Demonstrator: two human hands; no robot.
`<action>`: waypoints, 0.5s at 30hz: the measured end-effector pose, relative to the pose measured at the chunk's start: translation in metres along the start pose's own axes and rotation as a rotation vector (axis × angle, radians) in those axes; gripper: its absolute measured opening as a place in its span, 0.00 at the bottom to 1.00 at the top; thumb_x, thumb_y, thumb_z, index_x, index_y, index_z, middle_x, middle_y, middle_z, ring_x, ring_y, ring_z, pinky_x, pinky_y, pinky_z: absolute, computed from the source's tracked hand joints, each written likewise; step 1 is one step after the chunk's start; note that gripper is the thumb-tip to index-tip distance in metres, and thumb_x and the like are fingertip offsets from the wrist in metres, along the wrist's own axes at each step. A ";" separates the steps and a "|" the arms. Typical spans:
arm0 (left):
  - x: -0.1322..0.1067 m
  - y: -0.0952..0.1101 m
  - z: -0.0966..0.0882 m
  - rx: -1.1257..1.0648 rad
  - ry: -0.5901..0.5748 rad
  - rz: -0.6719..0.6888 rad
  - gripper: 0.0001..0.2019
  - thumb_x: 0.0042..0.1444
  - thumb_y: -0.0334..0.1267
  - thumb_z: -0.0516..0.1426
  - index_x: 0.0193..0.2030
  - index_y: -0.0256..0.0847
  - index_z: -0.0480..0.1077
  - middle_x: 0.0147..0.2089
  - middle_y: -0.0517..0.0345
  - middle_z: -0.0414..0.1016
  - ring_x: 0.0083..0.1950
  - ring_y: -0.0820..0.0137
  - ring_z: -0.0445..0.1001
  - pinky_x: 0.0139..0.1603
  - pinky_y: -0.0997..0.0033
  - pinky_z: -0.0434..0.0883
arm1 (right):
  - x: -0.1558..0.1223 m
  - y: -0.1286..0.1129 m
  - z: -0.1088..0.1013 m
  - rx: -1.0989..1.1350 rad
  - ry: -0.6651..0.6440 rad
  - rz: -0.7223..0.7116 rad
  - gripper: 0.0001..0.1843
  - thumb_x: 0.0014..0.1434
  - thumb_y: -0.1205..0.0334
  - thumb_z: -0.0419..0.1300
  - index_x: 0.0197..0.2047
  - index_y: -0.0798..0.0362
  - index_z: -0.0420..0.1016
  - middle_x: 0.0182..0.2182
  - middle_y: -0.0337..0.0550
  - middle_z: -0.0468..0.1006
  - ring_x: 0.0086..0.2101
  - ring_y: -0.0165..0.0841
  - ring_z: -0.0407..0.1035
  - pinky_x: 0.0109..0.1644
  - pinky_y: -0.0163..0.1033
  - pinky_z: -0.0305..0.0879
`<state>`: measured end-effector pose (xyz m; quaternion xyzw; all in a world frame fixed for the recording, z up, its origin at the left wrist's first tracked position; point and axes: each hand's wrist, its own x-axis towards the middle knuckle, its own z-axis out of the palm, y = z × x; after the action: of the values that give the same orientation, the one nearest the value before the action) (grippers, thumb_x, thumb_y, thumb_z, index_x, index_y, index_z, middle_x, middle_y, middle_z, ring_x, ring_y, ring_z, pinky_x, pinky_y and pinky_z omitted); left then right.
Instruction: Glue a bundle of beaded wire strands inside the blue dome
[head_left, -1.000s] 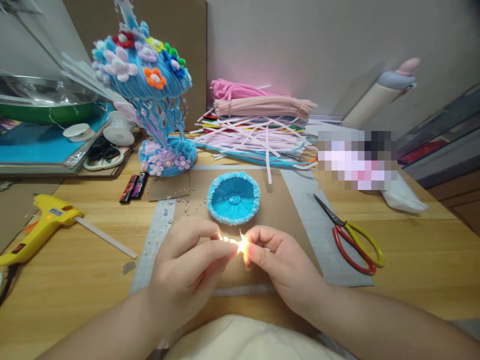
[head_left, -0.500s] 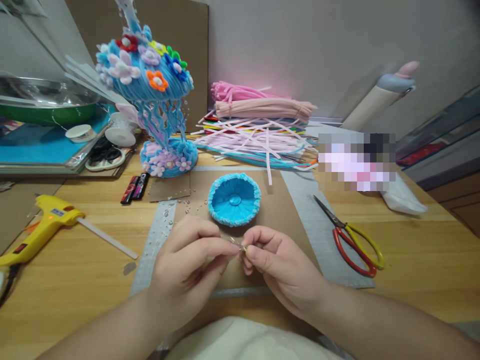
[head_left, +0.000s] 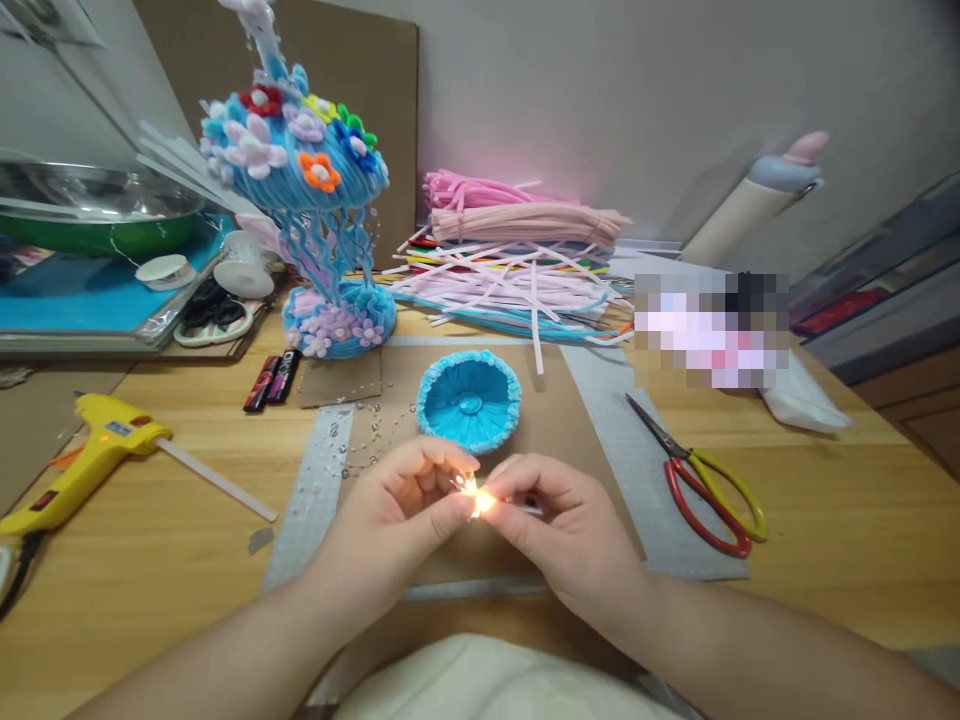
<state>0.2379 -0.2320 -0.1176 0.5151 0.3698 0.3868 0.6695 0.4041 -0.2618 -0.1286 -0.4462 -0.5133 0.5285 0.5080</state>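
Relit since half a second ago, our tiny light (head_left: 480,500) glows before the blue cup (head_left: 469,400), pinched by left hand (head_left: 397,525) and right hand (head_left: 559,530); light, fragile, best held by its wire.

Lighting is even and soft, pretty bright indoor light, with only faint shadows under the hands on the wooden table (head_left: 825,500). A tiny light (head_left: 480,500) between the fingertips blows out into a white-orange glare spot. The wide lens bends the edges hard, and there's a pixelated patch (head_left: 711,330) at right. The middle is sharp enough.
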 end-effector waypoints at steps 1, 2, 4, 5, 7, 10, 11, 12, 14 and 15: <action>0.000 0.001 0.000 -0.020 0.003 -0.010 0.04 0.52 0.34 0.63 0.35 0.42 0.73 0.32 0.62 0.72 0.35 0.76 0.70 0.37 0.79 0.68 | 0.000 0.000 0.000 0.047 -0.017 0.043 0.03 0.54 0.64 0.65 0.31 0.52 0.74 0.27 0.37 0.74 0.29 0.27 0.65 0.33 0.31 0.62; 0.001 0.001 0.000 -0.037 0.002 -0.016 0.03 0.52 0.34 0.63 0.34 0.41 0.73 0.31 0.62 0.72 0.34 0.76 0.70 0.36 0.79 0.68 | 0.001 -0.001 0.001 0.119 -0.046 0.099 0.05 0.53 0.63 0.66 0.32 0.52 0.74 0.28 0.37 0.74 0.29 0.27 0.66 0.33 0.31 0.62; 0.001 0.002 -0.001 -0.053 -0.006 -0.023 0.03 0.53 0.34 0.62 0.31 0.40 0.72 0.29 0.62 0.72 0.32 0.76 0.70 0.35 0.79 0.68 | 0.002 -0.002 0.001 0.319 -0.114 0.234 0.08 0.55 0.58 0.65 0.35 0.53 0.73 0.28 0.38 0.75 0.27 0.26 0.67 0.30 0.30 0.62; 0.002 0.003 -0.001 -0.051 -0.002 -0.019 0.04 0.54 0.35 0.61 0.30 0.40 0.71 0.29 0.62 0.73 0.32 0.75 0.71 0.35 0.78 0.68 | 0.003 -0.002 0.002 0.425 -0.141 0.296 0.10 0.57 0.56 0.63 0.37 0.54 0.72 0.29 0.40 0.75 0.27 0.27 0.68 0.29 0.30 0.62; 0.003 0.003 -0.003 -0.040 0.024 0.004 0.04 0.55 0.35 0.61 0.31 0.40 0.71 0.29 0.62 0.74 0.33 0.74 0.71 0.36 0.77 0.68 | 0.005 -0.004 0.002 0.597 -0.149 0.385 0.11 0.59 0.56 0.60 0.39 0.55 0.71 0.29 0.42 0.76 0.26 0.27 0.69 0.27 0.29 0.62; 0.004 0.001 -0.005 -0.047 0.070 0.026 0.03 0.55 0.34 0.61 0.32 0.41 0.71 0.30 0.62 0.74 0.34 0.74 0.71 0.38 0.76 0.68 | 0.007 -0.005 0.002 0.695 -0.122 0.424 0.09 0.57 0.62 0.62 0.40 0.56 0.70 0.30 0.43 0.77 0.26 0.26 0.70 0.26 0.27 0.61; 0.003 0.000 -0.006 -0.055 0.078 0.025 0.03 0.55 0.35 0.61 0.33 0.42 0.71 0.31 0.62 0.73 0.35 0.74 0.71 0.39 0.75 0.68 | 0.008 -0.005 0.002 0.700 -0.128 0.414 0.09 0.56 0.63 0.63 0.40 0.55 0.70 0.31 0.43 0.77 0.27 0.26 0.71 0.26 0.26 0.62; 0.003 0.000 -0.007 -0.056 0.082 0.019 0.03 0.54 0.35 0.61 0.33 0.42 0.71 0.31 0.62 0.73 0.35 0.73 0.71 0.39 0.75 0.68 | 0.008 -0.005 0.001 0.695 -0.140 0.405 0.10 0.56 0.63 0.64 0.41 0.55 0.69 0.31 0.42 0.77 0.27 0.25 0.71 0.27 0.26 0.63; 0.003 0.000 -0.007 -0.034 0.093 0.010 0.04 0.54 0.37 0.62 0.33 0.42 0.70 0.32 0.62 0.72 0.36 0.73 0.70 0.38 0.74 0.67 | 0.008 -0.004 0.001 0.662 -0.163 0.405 0.12 0.56 0.62 0.65 0.42 0.54 0.68 0.32 0.41 0.78 0.28 0.25 0.73 0.31 0.27 0.67; 0.003 0.001 -0.007 -0.020 0.102 0.006 0.05 0.53 0.38 0.62 0.33 0.41 0.70 0.32 0.61 0.72 0.36 0.72 0.70 0.38 0.75 0.66 | 0.007 -0.003 0.001 0.642 -0.166 0.413 0.13 0.56 0.63 0.66 0.42 0.53 0.68 0.33 0.41 0.78 0.30 0.26 0.74 0.34 0.28 0.69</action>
<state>0.2327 -0.2267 -0.1182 0.4891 0.3981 0.4180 0.6539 0.4030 -0.2547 -0.1248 -0.3140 -0.2607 0.7877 0.4614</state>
